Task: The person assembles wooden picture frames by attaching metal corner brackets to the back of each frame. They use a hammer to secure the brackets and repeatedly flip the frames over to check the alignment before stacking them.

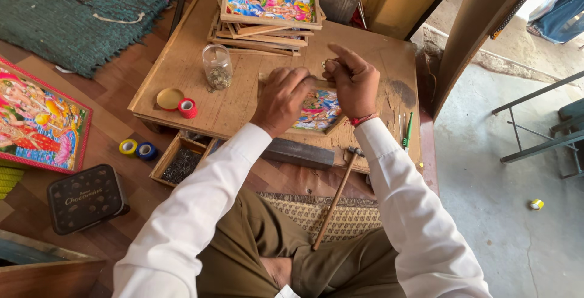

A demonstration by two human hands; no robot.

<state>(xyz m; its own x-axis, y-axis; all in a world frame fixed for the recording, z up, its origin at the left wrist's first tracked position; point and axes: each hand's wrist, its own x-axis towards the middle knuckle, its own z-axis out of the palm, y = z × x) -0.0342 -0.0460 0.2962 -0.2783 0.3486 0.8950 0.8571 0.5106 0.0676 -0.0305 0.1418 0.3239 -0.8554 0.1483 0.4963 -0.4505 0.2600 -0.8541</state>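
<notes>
While the left hand (281, 100) presses flat on the small framed picture (319, 110) near the desk's (182, 66) front edge, the right hand (353, 82) pinches something tiny, which could easily slip and drop.

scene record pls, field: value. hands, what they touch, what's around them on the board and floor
left hand: pressing on the near edge of the small framed picture
right hand: raised over the frame, pinching a small metal piece; too small to identify
surface: low wooden board
on board: glass jar, red tape roll, stack of framed pictures, pens
hammer: leaning at the board's near edge
floor: box of nails, yellow and blue tape rolls
</notes>
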